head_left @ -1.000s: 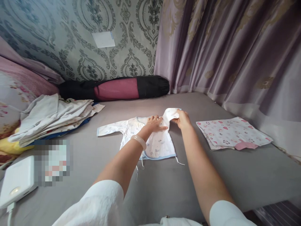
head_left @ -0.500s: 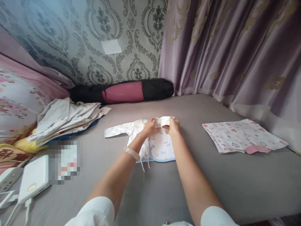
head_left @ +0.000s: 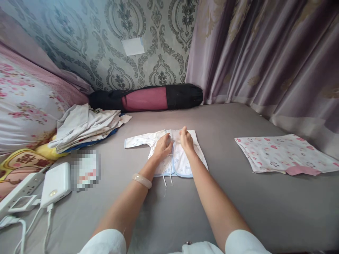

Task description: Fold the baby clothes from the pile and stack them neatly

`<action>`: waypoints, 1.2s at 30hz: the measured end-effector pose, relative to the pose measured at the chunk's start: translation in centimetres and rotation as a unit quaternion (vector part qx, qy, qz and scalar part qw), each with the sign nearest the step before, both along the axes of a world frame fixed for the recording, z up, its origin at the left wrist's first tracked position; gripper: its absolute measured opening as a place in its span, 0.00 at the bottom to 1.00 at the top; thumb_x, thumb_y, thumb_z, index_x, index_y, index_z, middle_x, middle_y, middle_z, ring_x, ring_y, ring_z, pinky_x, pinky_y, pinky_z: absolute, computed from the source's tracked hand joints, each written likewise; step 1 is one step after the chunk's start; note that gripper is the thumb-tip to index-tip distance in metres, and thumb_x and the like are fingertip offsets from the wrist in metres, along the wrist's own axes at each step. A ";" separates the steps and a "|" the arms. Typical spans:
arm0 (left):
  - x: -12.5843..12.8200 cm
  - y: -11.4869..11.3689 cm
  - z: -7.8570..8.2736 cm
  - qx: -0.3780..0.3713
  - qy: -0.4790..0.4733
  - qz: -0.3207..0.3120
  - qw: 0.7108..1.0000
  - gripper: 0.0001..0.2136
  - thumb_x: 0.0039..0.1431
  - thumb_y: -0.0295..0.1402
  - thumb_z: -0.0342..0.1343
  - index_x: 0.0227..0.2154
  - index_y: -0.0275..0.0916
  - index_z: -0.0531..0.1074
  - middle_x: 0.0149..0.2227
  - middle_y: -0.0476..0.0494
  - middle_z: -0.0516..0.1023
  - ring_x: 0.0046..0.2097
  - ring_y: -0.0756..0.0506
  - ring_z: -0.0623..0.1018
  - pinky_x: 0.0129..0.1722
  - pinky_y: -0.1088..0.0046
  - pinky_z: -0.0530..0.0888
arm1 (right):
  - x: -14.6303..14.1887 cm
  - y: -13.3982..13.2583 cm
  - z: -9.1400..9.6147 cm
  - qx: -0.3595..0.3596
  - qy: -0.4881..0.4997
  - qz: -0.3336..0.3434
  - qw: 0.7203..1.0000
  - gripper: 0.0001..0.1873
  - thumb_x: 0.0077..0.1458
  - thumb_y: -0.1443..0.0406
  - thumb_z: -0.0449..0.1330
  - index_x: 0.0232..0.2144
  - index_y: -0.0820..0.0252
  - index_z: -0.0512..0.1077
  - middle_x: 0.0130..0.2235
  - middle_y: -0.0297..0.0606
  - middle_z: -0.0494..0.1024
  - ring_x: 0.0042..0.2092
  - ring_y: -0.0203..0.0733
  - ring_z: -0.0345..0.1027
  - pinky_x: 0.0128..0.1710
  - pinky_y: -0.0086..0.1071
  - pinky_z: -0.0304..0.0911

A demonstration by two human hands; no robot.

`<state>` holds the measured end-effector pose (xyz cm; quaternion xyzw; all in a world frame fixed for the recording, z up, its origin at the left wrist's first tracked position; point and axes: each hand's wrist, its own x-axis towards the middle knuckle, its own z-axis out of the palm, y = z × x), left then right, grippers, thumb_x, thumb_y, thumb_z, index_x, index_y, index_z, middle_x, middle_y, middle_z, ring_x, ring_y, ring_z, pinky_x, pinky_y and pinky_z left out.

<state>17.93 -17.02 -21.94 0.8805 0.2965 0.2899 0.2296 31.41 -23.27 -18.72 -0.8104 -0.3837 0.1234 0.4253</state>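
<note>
A small white baby shirt (head_left: 182,164) with pale blue edging and a faint print lies on the grey bed sheet. Its left-hand sleeve (head_left: 137,140) stretches out flat, while the other sleeve is folded across the chest. My left hand (head_left: 162,146) rests on the shirt's middle near the neckline, with its fingers apart. On the folded sleeve lies my right hand (head_left: 186,140), its fingers extended and slightly blurred, gripping nothing that I can see. White tie strings (head_left: 165,180) hang past the hem.
A folded pink-patterned garment (head_left: 286,153) lies to the right. At the left are a clothes pile (head_left: 87,123), a white power bank (head_left: 56,185) with cables, a power strip (head_left: 23,190) and a blurred-out item (head_left: 87,171). A long black-and-pink bag (head_left: 145,98) lies along the wall.
My right hand has let go of the sleeve edge and shifted left onto the sleeve, which now lies folded over the shirt. My left hand stays near the neckline. The view has shifted slightly.
</note>
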 end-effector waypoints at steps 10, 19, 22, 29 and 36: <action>-0.1 -0.2 0.6 0.067 0.036 -0.011 0.997 0.17 0.62 0.30 0.47 0.51 0.38 0.71 0.60 0.34 0.66 0.61 0.37 0.66 0.60 0.55 0.65 | -2.8 -1.4 -0.5 -0.094 -0.225 0.127 0.962 0.19 0.63 0.71 0.46 0.48 0.65 0.74 0.52 0.47 0.75 0.57 0.47 0.62 0.57 0.34 0.54; 0.3 -0.4 0.6 0.110 0.030 -0.022 0.993 0.13 0.66 0.37 0.48 0.43 0.37 0.73 0.51 0.37 0.75 0.57 0.40 0.70 0.60 0.59 0.66 | -0.8 -1.6 -0.1 -0.147 -0.248 0.097 0.953 0.23 0.67 0.64 0.42 0.56 0.69 0.67 0.61 0.51 0.67 0.64 0.49 0.54 0.62 0.41 0.48; 0.2 -0.7 0.7 0.098 0.052 -0.015 0.994 0.13 0.65 0.39 0.50 0.44 0.37 0.72 0.54 0.35 0.73 0.58 0.39 0.70 0.60 0.59 0.66 | -0.6 -1.9 -0.9 -0.174 -0.264 0.095 0.944 0.30 0.67 0.60 0.41 0.64 0.75 0.57 0.67 0.54 0.54 0.69 0.53 0.42 0.66 0.45 0.37; -0.1 -1.5 1.6 0.062 0.084 0.007 0.994 0.12 0.62 0.41 0.52 0.44 0.41 0.72 0.57 0.39 0.71 0.60 0.39 0.69 0.59 0.57 0.65 | 0.6 -2.7 -1.3 -0.204 -0.285 0.146 0.925 0.32 0.66 0.60 0.38 0.66 0.76 0.51 0.69 0.51 0.49 0.70 0.49 0.38 0.67 0.43 0.33; -0.2 -1.4 1.6 0.049 0.104 0.011 0.993 0.16 0.59 0.43 0.56 0.46 0.41 0.71 0.60 0.39 0.69 0.63 0.37 0.65 0.61 0.55 0.63 | 3.8 -3.9 -1.7 -0.212 -0.309 0.104 0.921 0.33 0.66 0.60 0.38 0.66 0.76 0.52 0.69 0.52 0.50 0.69 0.50 0.42 0.67 0.46 0.38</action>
